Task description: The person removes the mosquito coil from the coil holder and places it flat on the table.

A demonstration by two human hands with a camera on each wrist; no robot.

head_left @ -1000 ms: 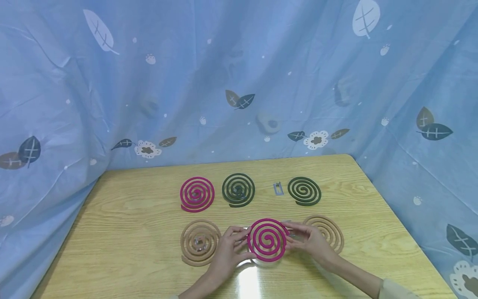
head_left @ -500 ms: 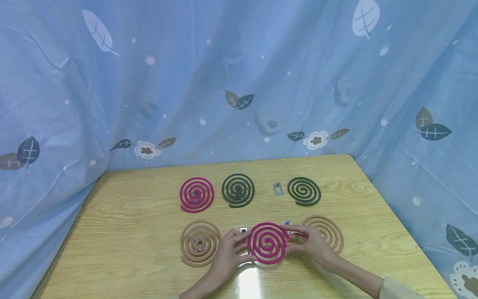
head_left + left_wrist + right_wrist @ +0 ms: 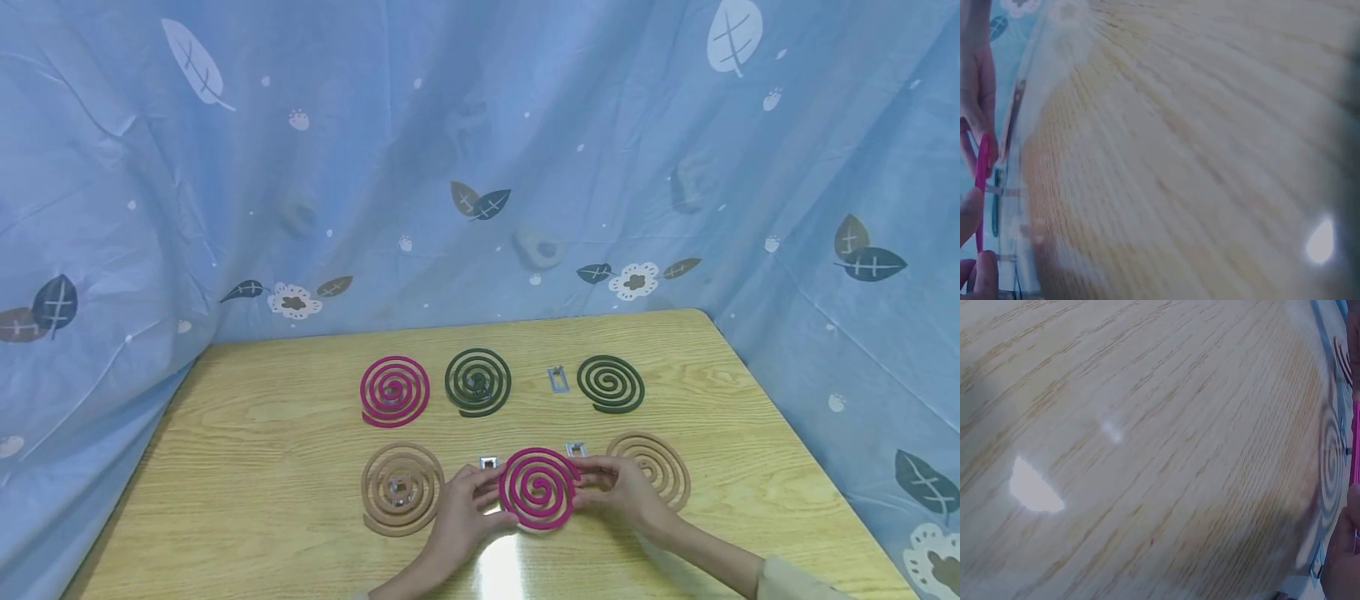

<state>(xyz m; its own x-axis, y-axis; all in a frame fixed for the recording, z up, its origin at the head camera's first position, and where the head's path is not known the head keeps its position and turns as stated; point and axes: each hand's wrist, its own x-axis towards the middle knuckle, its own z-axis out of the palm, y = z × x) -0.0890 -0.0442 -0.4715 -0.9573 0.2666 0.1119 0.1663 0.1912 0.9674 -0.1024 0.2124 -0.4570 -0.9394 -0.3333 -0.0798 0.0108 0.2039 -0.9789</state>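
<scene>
A magenta mosquito coil [image 3: 538,490] is held between both hands, low over the near middle of the table. My left hand [image 3: 463,510] pinches its left rim, thumb at the lower edge and fingers higher up. On the opposite rim, my right hand [image 3: 626,492] grips with thumb and fingers. Seen edge-on in the left wrist view, the coil [image 3: 982,165] appears as a thin pink strip. Just behind the hands lie two small metal stands, one by the left fingers [image 3: 488,462] and another stand [image 3: 575,449] by the right. A tan coil [image 3: 672,475] is partly covered by the right hand.
Another tan coil [image 3: 402,448] lies left of my left hand, over a metal stand. Farther back are a magenta coil [image 3: 395,360], a dark green coil [image 3: 477,352], a loose metal stand [image 3: 553,381] and a second green coil [image 3: 611,358]. A blue curtain [image 3: 420,250] surrounds the table.
The held magenta coil has shifted slightly toward the person, with both hands still on its rim. The two metal stands behind it now show more fully. The other coils stay put.
</scene>
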